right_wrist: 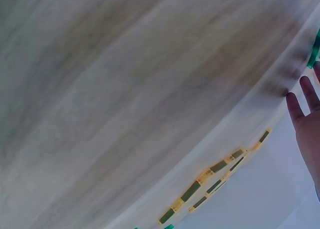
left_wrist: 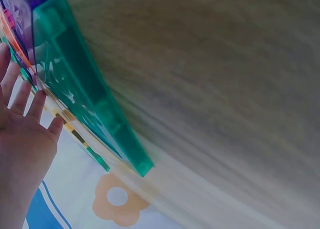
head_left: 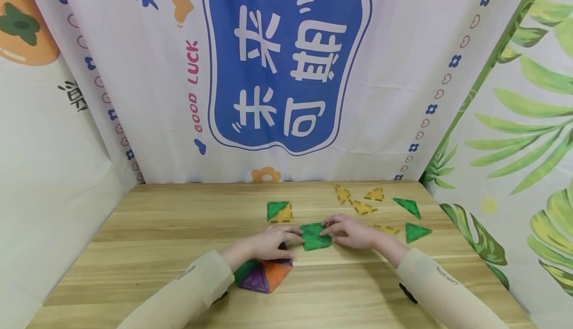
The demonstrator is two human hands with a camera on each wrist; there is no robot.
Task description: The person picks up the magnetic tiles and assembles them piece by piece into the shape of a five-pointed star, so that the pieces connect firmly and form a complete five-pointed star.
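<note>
In the head view a translucent green square [head_left: 315, 237] lies flat on the wooden table between the two hands. Its left edge is met by the fingertips of the left hand [head_left: 275, 243], whose fingers look extended in the left wrist view. From the other side the right hand [head_left: 351, 232] touches the square's upper right part with its fingertips. Beneath the left hand and partly hidden by it lies a joined shape, with a purple triangle [head_left: 256, 281], an orange piece [head_left: 275, 272] and a green piece [head_left: 245, 271].
Beyond the left hand is a small square of a green triangle [head_left: 276, 208] and a yellow triangle [head_left: 284, 213]. Several loose yellow triangles, including one yellow triangle [head_left: 375, 194], lie at the back right. Two green triangles, one a green triangle [head_left: 416, 232], are near the table's right edge.
</note>
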